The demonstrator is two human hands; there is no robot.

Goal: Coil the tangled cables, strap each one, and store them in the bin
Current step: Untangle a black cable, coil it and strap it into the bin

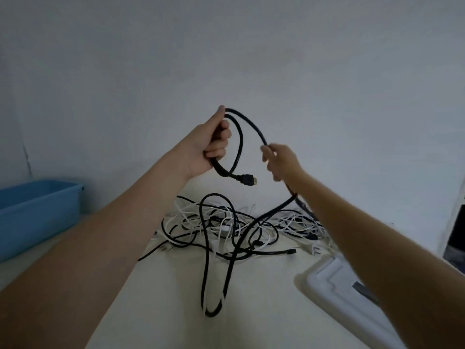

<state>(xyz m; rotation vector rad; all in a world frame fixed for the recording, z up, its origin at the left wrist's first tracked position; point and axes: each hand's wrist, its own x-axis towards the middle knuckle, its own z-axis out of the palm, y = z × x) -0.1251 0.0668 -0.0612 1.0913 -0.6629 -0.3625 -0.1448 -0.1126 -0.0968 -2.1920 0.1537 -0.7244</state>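
My left hand (211, 144) is raised above the table and grips a thick black cable (251, 127) bent into one loop, its plug end (247, 179) hanging just below the fist. My right hand (279, 159) pinches the same cable a little further along. From there the cable runs down behind my right forearm into a tangled pile of black and white cables (226, 222) on the table. A long black loop (214, 306) from the pile reaches toward me. The blue bin (35, 212) stands at the left edge of the table.
A white lid-like tray (334, 280) lies at the right, partly under my right forearm. A dark object (456, 235) sits at the far right edge. A plain wall rises behind the pale table (171, 298).
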